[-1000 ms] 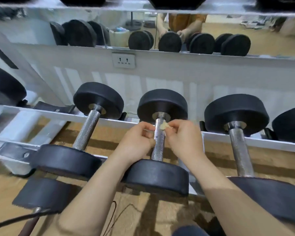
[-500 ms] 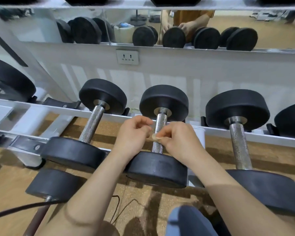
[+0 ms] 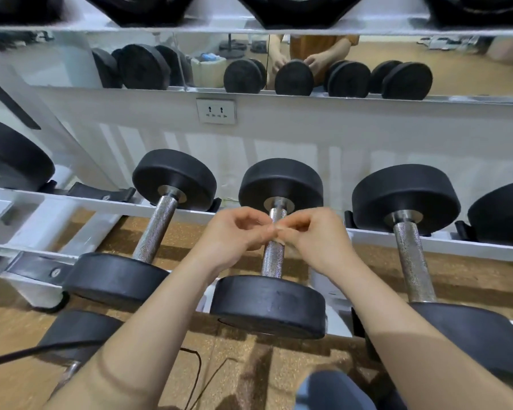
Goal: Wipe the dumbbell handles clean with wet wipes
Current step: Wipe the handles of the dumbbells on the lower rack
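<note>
Handle: the knurled steel handle (image 3: 272, 261) of the middle dumbbell (image 3: 267, 306) runs away from me on the rack. The near black head sits at the front of the rack and the far head behind my hands.
Wet wipe: a small pale scrap (image 3: 280, 238) lies against the upper part of the handle. It is blurred, so I cannot read its fold.
Right hand: the right hand (image 3: 311, 238) has its fingers curled, with thumb and fingertips pinching the wet wipe at the handle.
Left hand: the left hand (image 3: 234, 232) has its fingers curled, their tips meeting those of the right hand over the handle. From my seat I cannot tell whether it grips the wipe, the bar or nothing.
Neighbours: a left dumbbell (image 3: 157, 229) and a right dumbbell (image 3: 412, 255) lie parallel to the middle one, each apart from my hands.
Rack: the white rear rail (image 3: 427, 241) carries the far heads.
Wall: a socket (image 3: 216, 111) sits on the white panel above the middle dumbbell.
Mirror: the mirror (image 3: 471, 69) above the panel reflects dumbbell heads and both hands.
Floor: the floor (image 3: 249, 365) is cork-coloured, and a thin dark cable (image 3: 198, 371) lies between my forearms.
</note>
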The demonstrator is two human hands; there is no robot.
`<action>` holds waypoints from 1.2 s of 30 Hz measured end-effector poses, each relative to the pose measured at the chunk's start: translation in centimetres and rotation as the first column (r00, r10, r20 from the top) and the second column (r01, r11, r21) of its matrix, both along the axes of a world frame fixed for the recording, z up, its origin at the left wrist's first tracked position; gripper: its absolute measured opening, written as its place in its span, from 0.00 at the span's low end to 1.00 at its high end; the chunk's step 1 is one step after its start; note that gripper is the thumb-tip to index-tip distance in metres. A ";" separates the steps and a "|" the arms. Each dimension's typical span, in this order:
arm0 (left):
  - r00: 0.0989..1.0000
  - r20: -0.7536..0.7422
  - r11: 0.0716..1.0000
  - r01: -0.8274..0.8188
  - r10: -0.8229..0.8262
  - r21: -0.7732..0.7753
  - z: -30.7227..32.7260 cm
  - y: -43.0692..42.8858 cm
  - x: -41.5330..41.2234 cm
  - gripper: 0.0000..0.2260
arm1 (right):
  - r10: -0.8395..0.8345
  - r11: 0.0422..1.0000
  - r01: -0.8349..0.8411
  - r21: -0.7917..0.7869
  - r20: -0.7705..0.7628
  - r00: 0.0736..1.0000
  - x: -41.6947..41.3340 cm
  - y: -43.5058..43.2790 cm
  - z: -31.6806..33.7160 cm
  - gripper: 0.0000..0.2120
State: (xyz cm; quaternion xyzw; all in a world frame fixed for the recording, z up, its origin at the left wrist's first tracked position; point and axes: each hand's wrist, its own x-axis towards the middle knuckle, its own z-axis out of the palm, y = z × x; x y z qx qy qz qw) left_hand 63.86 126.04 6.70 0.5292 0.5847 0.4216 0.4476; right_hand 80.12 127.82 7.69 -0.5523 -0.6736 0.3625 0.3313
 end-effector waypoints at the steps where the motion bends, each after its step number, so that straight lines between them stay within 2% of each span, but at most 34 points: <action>1: 1.000 0.009 1.000 0.005 -0.005 -0.002 0.1 0.2 0.0 0.04 | -0.119 0.992 0.122 0.035 -0.074 0.990 0.0 0.6 -0.1 0.04; 4: 0.996 -0.052 0.997 -0.076 0.077 0.023 0.5 1.2 0.8 0.04 | -0.319 0.925 0.334 0.178 -0.112 0.941 -1.6 1.8 -1.0 0.06; 7: 0.975 -0.152 0.987 -0.152 0.159 0.055 1.0 2.7 1.0 0.10 | -0.356 0.905 0.369 0.213 -0.099 0.929 -2.7 1.8 -2.3 0.02; 10: 0.972 -0.179 0.978 -0.120 0.150 0.171 1.1 3.3 1.1 0.03 | -0.310 0.925 0.295 0.241 0.028 0.950 -2.3 2.1 -2.4 0.06; 12: 0.928 -0.354 0.959 -0.009 0.113 0.283 0.8 3.0 1.5 0.06 | -0.251 0.943 0.220 0.251 0.097 0.963 -2.0 2.1 -1.9 0.11; 13: 0.891 -0.437 0.948 0.027 0.121 0.318 0.6 3.0 1.5 0.08 | -0.203 0.952 0.175 0.252 0.089 0.975 -2.1 1.9 -1.8 0.13; 15: 0.870 -0.469 0.941 0.018 0.151 0.337 0.7 3.1 0.7 0.10 | -0.076 0.970 0.068 0.232 0.024 0.997 -2.5 1.2 -2.0 0.19; 17: 0.857 -0.491 0.957 -0.010 0.157 0.289 0.2 3.2 -0.1 0.11 | 0.012 0.979 -0.013 0.204 0.004 1.000 -2.9 0.9 -2.4 0.23; 19: 0.818 -0.566 0.983 0.002 0.105 0.184 -0.5 3.1 -0.1 0.09 | -0.002 0.979 -0.008 0.202 0.049 0.999 -2.9 1.0 -2.8 0.23; 20: 0.853 -0.517 0.992 -0.005 0.069 0.123 -0.8 3.2 0.0 0.09 | -0.047 0.978 0.036 0.205 0.054 0.997 -2.8 1.0 -2.8 0.22; 22: 0.957 -0.290 0.999 -0.035 0.028 -0.022 0.1 3.5 0.7 0.16 | -0.140 0.974 0.131 0.182 0.036 0.989 -2.5 0.9 -2.4 0.21; 23: 0.969 -0.247 0.997 -0.048 0.031 -0.066 0.6 3.9 1.0 0.19 | -0.173 0.973 0.165 0.164 0.037 0.984 -2.3 0.7 -2.2 0.21; 25: 0.923 -0.384 0.997 -0.039 0.009 -0.071 1.3 4.9 1.7 0.23 | -0.260 0.959 0.256 0.125 0.014 0.966 -2.0 0.6 -2.1 0.20; 27: 0.816 -0.577 0.995 -0.033 -0.027 -0.094 1.5 5.3 2.6 0.25 | -0.383 0.919 0.388 0.063 -0.076 0.921 -1.8 0.6 -2.2 0.19; 28: 0.795 -0.604 0.992 -0.029 -0.052 -0.123 1.5 5.4 2.8 0.24 | -0.429 0.899 0.435 0.044 -0.112 0.896 -1.7 0.6 -2.2 0.18; 29: 0.835 -0.545 0.985 -0.016 -0.080 -0.169 1.6 5.5 2.9 0.23 | -0.445 0.890 0.454 0.043 -0.135 0.885 -1.6 0.6 -2.3 0.18; 31: 0.936 -0.336 0.962 0.006 -0.101 -0.272 1.8 5.2 2.9 0.20 | -0.418 0.900 0.431 0.068 -0.149 0.896 -1.7 0.5 -2.2 0.18; 32: 0.938 -0.335 0.964 -0.002 -0.090 -0.265 2.0 4.9 3.0 0.20 | -0.407 0.905 0.421 0.064 -0.163 0.899 -1.8 0.5 -2.2 0.18; 33: 0.873 -0.482 0.981 -0.021 -0.076 -0.192 2.1 4.8 3.2 0.20 | -0.411 0.905 0.424 0.027 -0.203 0.889 -1.8 0.5 -2.3 0.19; 34: 0.724 -0.689 0.995 -0.030 -0.042 -0.092 2.0 4.4 3.4 0.20 | -0.422 0.904 0.426 -0.047 -0.272 0.865 -1.9 0.6 -2.4 0.19; 35: 0.524 -0.851 1.000 -0.007 0.022 0.022 2.2 3.5 3.8 0.19 | -0.432 0.901 0.414 -0.131 -0.357 0.828 -1.8 0.7 -2.6 0.20; 36: 0.346 -0.935 0.992 0.057 0.082 0.108 2.4 2.9 4.1 0.16 | -0.440 0.898 0.395 -0.194 -0.429 0.789 -1.8 0.9 -2.8 0.20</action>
